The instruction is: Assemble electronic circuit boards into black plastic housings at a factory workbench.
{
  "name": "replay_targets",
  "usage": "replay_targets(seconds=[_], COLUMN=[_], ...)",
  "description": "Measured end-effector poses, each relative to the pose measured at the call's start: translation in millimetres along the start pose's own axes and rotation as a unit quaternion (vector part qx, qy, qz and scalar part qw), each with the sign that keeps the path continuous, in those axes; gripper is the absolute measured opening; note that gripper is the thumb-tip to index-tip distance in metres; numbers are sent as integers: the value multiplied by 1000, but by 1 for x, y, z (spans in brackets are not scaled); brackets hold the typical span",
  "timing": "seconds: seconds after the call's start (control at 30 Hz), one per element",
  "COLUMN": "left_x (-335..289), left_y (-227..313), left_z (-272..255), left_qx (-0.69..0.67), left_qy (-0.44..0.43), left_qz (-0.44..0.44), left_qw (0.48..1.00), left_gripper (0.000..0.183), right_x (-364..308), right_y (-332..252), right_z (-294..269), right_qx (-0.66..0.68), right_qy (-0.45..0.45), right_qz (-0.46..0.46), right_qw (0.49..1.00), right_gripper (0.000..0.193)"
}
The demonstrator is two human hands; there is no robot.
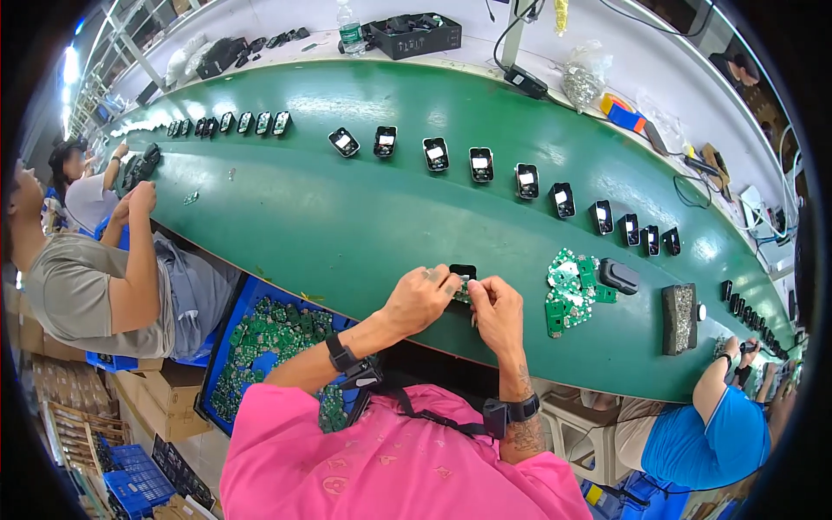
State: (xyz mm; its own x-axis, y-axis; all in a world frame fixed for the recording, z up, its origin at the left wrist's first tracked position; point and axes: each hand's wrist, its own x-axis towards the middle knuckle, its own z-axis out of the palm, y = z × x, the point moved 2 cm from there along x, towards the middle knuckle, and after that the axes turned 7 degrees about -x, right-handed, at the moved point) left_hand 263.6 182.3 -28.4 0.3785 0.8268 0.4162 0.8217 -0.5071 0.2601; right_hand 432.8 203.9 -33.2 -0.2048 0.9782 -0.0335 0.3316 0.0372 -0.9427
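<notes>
At the near edge of the green bench, my left hand (422,299) and my right hand (498,316) meet over a small black housing (463,270). A small green circuit board (462,293) shows between my fingertips, just below the housing's dark opening. The fingers of both hands are pinched closed on the board, partly hiding it. Whether the board sits inside the housing or only against it, I cannot tell. To the right of my right hand lies a loose pile of green circuit boards (568,290). Next to that pile is a black rounded case (618,276).
Several black devices (481,165) stand in a row along the green bench (347,217). A dark sponge block (679,321) lies at right. A blue bin (227,347) of circuit boards is at my left. Co-workers sit left (95,277) and right (711,433).
</notes>
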Motion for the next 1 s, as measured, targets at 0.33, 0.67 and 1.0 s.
replay_targets(seconds=[0.33,0.67,1.0], left_x=[0,7,19], left_y=[13,-9,-18], left_z=[-4,-17,6], left_qx=[-56,-391,-533], left_qy=[166,64,-162], left_qz=[146,-210,-223], left_qw=[974,894,800], left_gripper=[22,65,74], right_x=[2,6,0], right_y=[-8,2,6], right_z=[3,4,-3], right_qx=[-70,-173,-11], right_qy=[60,110,123], right_qz=[-10,-49,52], right_qw=[996,978,991], right_gripper=[28,28,27])
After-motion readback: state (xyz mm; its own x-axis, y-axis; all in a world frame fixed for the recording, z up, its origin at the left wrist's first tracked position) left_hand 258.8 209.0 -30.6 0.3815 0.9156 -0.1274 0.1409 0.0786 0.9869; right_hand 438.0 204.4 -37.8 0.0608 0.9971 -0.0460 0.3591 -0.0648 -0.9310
